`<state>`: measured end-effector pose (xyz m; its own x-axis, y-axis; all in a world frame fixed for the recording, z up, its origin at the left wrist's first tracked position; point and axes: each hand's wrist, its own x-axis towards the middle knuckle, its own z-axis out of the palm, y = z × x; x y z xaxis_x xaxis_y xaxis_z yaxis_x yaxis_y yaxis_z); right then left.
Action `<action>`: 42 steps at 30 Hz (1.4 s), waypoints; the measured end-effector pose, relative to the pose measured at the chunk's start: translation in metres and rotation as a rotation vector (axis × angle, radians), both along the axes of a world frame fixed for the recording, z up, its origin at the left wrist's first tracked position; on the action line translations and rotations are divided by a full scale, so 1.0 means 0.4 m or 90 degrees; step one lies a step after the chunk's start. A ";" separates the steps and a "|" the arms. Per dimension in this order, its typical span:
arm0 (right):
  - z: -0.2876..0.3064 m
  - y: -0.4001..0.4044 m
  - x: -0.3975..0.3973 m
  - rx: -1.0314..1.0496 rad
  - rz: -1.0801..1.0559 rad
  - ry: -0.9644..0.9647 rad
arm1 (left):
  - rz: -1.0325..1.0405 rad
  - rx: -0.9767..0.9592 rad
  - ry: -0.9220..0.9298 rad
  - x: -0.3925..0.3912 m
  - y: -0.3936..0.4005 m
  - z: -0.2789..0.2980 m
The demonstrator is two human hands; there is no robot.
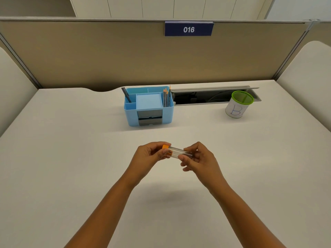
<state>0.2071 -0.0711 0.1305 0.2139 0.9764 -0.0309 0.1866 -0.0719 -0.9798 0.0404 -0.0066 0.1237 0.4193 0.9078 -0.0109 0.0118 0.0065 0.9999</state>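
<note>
Both my hands hold a small clear plastic tube (176, 151) with an orange cap (165, 147) above the middle of the white desk (71, 158). My left hand (149, 154) pinches the orange cap end with thumb and fingers. My right hand (198, 157) grips the clear end of the tube, fingers curled round it. The tube lies roughly level, cap to the left. What is inside it cannot be made out.
A blue desk organiser (148, 106) stands at the back centre with several pencils (166, 96) and a dark pen (126, 94) in it. A green-rimmed mesh cup (239, 104) marked "B" stands back right, beside an open cable tray (206, 96). Partition walls enclose the desk.
</note>
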 end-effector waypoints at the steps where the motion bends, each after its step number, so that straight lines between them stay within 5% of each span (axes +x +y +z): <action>1: 0.001 0.006 0.003 -0.002 0.011 -0.035 | 0.000 0.007 0.006 -0.003 0.001 -0.002; 13: 0.023 0.241 -0.016 0.079 0.148 -0.440 | 0.212 0.229 0.234 -0.007 0.097 -0.035; 19: 0.014 0.355 -0.045 0.078 0.111 -0.535 | 0.196 0.345 0.406 -0.011 0.220 -0.011; 29: 0.037 0.565 -0.056 0.070 0.160 -0.708 | 0.144 0.281 0.558 0.017 0.385 0.067; 42: 0.025 0.652 -0.042 -0.010 0.229 -0.749 | 0.061 0.169 0.688 0.051 0.446 0.091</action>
<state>0.1901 0.1896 0.1405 -0.1620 0.9867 -0.0141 0.9671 0.1559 -0.2008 0.0606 0.1717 0.1602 0.2339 0.9637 -0.1288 0.8872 -0.1574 0.4337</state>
